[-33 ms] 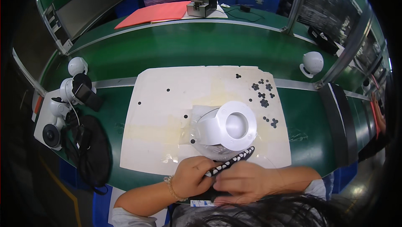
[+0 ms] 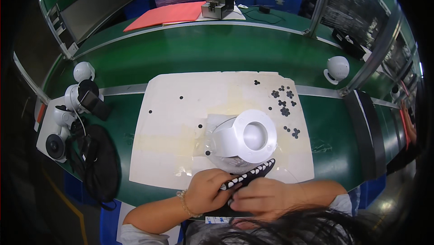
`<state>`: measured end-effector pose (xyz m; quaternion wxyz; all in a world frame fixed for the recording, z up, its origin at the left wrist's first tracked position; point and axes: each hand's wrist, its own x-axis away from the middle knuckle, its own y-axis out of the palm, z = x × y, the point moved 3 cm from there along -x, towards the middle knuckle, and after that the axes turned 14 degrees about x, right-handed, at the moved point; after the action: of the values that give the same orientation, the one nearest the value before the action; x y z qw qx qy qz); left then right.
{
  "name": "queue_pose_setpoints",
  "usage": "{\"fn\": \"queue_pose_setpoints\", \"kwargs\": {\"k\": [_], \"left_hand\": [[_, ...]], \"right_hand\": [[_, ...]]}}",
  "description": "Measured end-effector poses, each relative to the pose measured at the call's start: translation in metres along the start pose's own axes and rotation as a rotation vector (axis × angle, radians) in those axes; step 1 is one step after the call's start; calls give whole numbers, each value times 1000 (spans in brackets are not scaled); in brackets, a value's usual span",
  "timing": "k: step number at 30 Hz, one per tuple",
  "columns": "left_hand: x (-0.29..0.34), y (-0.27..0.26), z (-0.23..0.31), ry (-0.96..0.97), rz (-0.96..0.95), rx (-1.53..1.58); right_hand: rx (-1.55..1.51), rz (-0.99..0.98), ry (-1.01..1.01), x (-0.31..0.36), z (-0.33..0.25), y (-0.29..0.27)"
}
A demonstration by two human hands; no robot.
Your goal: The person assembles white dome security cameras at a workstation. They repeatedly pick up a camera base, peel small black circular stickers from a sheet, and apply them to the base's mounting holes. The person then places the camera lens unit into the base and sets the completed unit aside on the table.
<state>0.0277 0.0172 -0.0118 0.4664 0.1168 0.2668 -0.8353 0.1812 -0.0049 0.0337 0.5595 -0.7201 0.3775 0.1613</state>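
Observation:
My left hand is closed around a black sheet with a row of white round spots along its edge. The sheet slants up to the right, just in front of a white plastic housing. Against its lower part is my right hand, fingers bent and pressed together, slightly blurred; what they pinch is hidden. The white housing, with a wide ring and a round recess, lies on a clear plastic bag. Several black round pads lie at the board's right; a few single ones are scattered left.
Under the housing is a pale board on the green bench. White cameras, cables and a black pouch crowd the left. Another white camera stands far right, near a long black box. A metal rail crosses behind.
My right hand's fingers have curled and shifted slightly at the sheet. My left hand, the sheet and the housing are almost unmoved.

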Motion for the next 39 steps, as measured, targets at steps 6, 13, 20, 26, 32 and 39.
{"fn": "queue_pose_setpoints", "kwargs": {"k": [6,13,20,26,32,39], "left_hand": [[-7,-2,21,239,137,-331],[-3,-6,14,178,36,-451],[-1,-6,16,135,55,-435],[-1,-4,13,161,54,-434],[-1,-4,14,149,37,-412],[0,-4,18,166,33,-443]], "right_hand": [[358,187,240,-4,43,-37],[-383,312,651,-8,87,-44],[-316,279,621,-7,87,-43],[307,148,390,-4,76,-48],[452,235,307,-9,66,-56],[-78,171,488,-28,72,-32]]}}
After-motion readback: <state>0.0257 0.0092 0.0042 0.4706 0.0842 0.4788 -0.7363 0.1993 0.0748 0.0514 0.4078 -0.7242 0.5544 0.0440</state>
